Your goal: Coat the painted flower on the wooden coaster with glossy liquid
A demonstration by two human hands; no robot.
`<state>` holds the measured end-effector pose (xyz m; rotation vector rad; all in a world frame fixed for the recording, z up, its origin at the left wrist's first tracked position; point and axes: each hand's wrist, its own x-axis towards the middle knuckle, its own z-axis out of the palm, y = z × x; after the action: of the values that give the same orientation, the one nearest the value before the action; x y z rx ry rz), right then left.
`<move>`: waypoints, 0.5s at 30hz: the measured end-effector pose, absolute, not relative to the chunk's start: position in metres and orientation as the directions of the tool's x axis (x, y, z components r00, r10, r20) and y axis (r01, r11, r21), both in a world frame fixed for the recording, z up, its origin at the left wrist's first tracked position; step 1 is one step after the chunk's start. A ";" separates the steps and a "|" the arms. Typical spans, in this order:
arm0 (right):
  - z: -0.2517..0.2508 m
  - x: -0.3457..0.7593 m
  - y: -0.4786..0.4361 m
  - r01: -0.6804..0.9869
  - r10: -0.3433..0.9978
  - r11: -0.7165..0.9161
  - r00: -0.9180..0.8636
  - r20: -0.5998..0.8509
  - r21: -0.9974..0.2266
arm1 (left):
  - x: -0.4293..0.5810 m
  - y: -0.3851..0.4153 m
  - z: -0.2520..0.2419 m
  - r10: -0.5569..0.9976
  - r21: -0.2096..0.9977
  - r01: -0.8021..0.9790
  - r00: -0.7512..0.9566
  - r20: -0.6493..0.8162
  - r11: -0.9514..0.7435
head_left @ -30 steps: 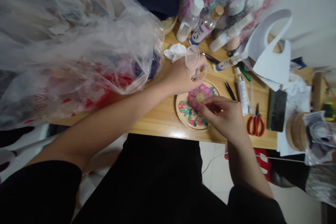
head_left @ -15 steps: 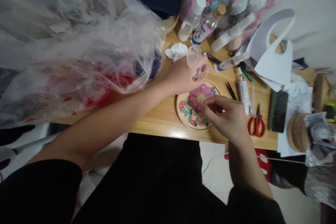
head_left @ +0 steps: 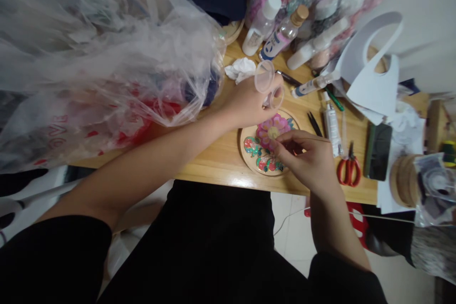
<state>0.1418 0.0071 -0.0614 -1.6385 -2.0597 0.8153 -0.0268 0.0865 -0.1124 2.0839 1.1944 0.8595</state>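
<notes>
A round wooden disc (head_left: pixel 248 164) lies near the table's front edge, bearing a pink flower piece (head_left: pixel 265 127) and smaller red-and-green shapes with gold outlines (head_left: pixel 270 164). Just beyond it, my left hand (head_left: pixel 251 102) is closed around a small clear plastic cup (head_left: pixel 277 98). A second clear cup (head_left: pixel 264 76) sits right against those fingers; whether it is gripped too, I cannot tell. Over the disc's right side, my right hand (head_left: pixel 309 159) pinches a thin stick (head_left: pixel 320 139). The stick's lower tip is hidden by the fingers near the flower.
Several bottles (head_left: pixel 280 35) stand behind, with crumpled tissue (head_left: pixel 241 70) nearby. To the right lie black tweezers (head_left: pixel 314 124), a white tube (head_left: pixel 332 126), red-handled cutters (head_left: pixel 349 171) and a phone (head_left: pixel 378 152). A large plastic bag (head_left: pixel 142 47) crowds the left.
</notes>
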 end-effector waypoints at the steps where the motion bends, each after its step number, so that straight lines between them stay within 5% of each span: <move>1: -0.062 0.142 0.007 0.748 0.968 0.151 -0.246 -0.058 -0.647 | -0.027 0.086 -0.112 0.887 0.744 0.510 0.389 0.247 -0.431; 15: -0.060 0.142 0.007 0.764 0.970 0.134 -0.232 -0.076 -0.631 | -0.026 0.088 -0.115 0.884 0.744 0.505 0.393 0.254 -0.438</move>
<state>0.1415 0.0070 -0.0599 -1.6757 -2.0658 0.8072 -0.0256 0.0876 -0.1147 2.0869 1.1835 0.8717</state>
